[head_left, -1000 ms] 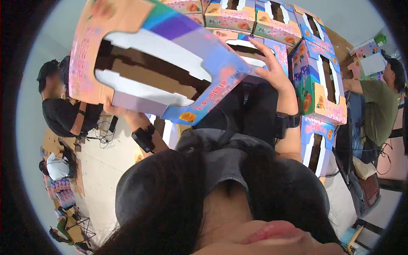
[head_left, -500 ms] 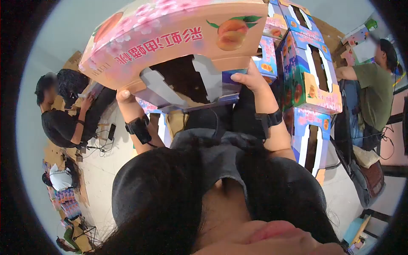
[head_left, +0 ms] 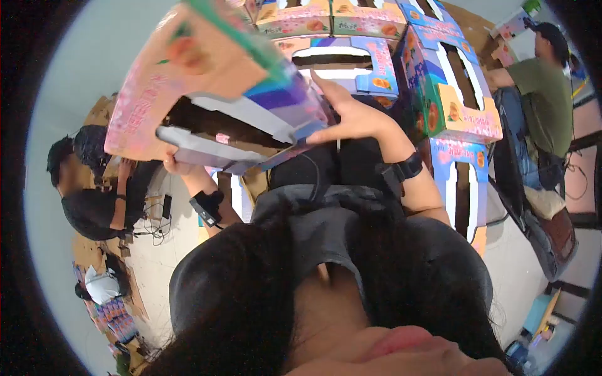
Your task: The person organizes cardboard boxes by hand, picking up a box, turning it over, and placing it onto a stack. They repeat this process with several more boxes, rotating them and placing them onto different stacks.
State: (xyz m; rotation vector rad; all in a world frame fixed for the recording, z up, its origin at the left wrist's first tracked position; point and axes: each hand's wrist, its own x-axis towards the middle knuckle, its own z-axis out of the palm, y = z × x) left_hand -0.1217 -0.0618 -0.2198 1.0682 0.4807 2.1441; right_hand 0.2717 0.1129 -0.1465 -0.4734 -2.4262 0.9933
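I held the carton (head_left: pixel 216 74) tilted, left of far boxes (head_left: pixel 365 27); left fingers (head_left: pixel 170 158) gripped its near edge, right fingers (head_left: pixel 332 91) spread at its right side, contact unclear. Gentle, even support suited it.

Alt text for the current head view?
Left hand grips a tilted, peach-printed carton; right hand, fingers spread, at its other end. Similar cartons are stacked ahead and right; a person in green is at far right, one in black at left.

Held carton (head_left: pixel 213 78) blocks the space before my left hand (head_left: pixel 180 164); stacked cartons (head_left: pixel 417 75) bar my right hand (head_left: pixel 354 118) ahead; floor (head_left: pixel 160 263) passable leftward.
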